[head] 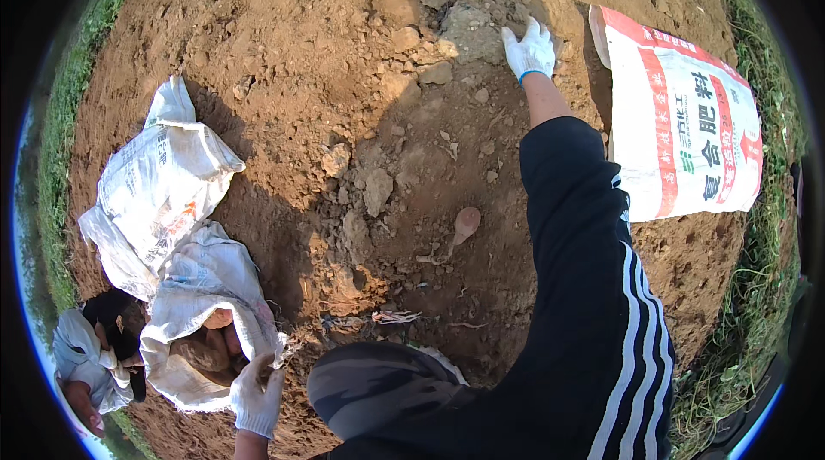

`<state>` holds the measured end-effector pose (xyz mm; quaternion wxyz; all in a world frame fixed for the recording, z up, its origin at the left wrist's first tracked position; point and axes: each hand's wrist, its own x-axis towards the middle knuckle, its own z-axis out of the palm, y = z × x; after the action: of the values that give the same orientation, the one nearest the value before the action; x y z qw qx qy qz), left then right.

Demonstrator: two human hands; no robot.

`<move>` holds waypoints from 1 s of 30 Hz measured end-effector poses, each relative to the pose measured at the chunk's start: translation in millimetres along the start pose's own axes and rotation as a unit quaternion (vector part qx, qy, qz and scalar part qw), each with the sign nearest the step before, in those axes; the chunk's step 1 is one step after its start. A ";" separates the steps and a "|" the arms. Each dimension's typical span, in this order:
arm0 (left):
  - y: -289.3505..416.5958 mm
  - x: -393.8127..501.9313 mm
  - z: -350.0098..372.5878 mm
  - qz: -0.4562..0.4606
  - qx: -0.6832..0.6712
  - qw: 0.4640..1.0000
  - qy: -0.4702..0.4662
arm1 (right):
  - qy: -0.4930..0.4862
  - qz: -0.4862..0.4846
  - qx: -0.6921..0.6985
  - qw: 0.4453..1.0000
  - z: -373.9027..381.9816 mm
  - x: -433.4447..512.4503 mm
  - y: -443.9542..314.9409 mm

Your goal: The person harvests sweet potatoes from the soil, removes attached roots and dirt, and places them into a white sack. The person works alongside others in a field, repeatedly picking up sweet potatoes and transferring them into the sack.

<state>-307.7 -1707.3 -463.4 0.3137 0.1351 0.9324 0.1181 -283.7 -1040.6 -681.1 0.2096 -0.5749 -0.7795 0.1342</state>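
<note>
My right hand (532,51), in a white knit glove with a blue cuff, reaches far forward over loose soil. Its fingers are spread beside a greyish earth mound (474,31), with nothing visible in them. My left hand (258,399), also gloved, grips the rim of a white woven sack (222,273) at lower left. Several reddish-brown tubers (209,350), apparently sweet potatoes, show inside its mouth. A single tuber (468,223) with a thin root tail lies on the soil between my arms.
Another white woven sack (171,186) lies beyond the held one. A red-and-white printed fertilizer sack (686,118) lies flat at right. Clods (378,191) dot the soil. My bent knee (380,386) is in front. Pale cloth (84,357), perhaps another person's, shows at far left.
</note>
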 end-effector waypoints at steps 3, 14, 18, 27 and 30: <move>57.9 67.0 37.9 0.134 0.013 0.990 -0.031 | -0.205 -0.001 0.001 0.979 6.7 -17.4 -32.7; 178.4 222.0 163.9 0.201 0.427 0.856 -0.210 | -0.220 0.138 0.169 0.951 91.2 96.2 8.0; 173.0 236.6 164.5 0.224 0.442 0.834 -0.244 | -0.203 0.103 0.035 0.973 124.1 114.8 4.6; 152.7 255.5 174.3 0.252 0.418 0.833 -0.262 | -0.129 0.099 0.066 0.985 96.2 82.1 -16.8; 153.0 257.1 175.5 0.261 0.437 0.824 -0.250 | -0.128 0.080 0.214 0.965 68.8 14.0 -44.7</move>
<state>-369.4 -1456.6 -695.0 0.4020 0.5215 0.7056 -0.2618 -357.9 -1038.6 -718.8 0.2152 -0.5548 -0.7044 0.3868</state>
